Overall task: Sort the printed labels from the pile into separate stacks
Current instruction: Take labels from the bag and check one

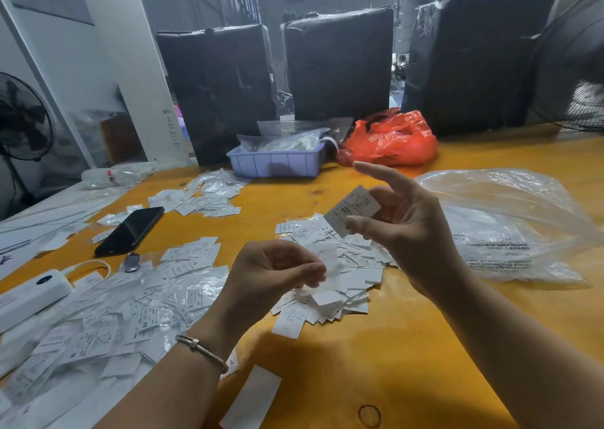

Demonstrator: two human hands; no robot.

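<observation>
left grip (277,273) curled with fingertips pinched; right grip (402,219) raised, forefinger extended, thumb pinching.

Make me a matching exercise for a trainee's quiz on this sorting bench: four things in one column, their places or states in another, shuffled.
Things:
1. phone
2. lavender tray
3. rubber band
4. printed label

Places or states:
A. pinched in the right hand
B. lying alone on bare table near the front edge
C. screen dark, left of the label pile
D. holding clear bags, beside the red bag

Pairs: 1-C, 2-D, 3-B, 4-A
</observation>
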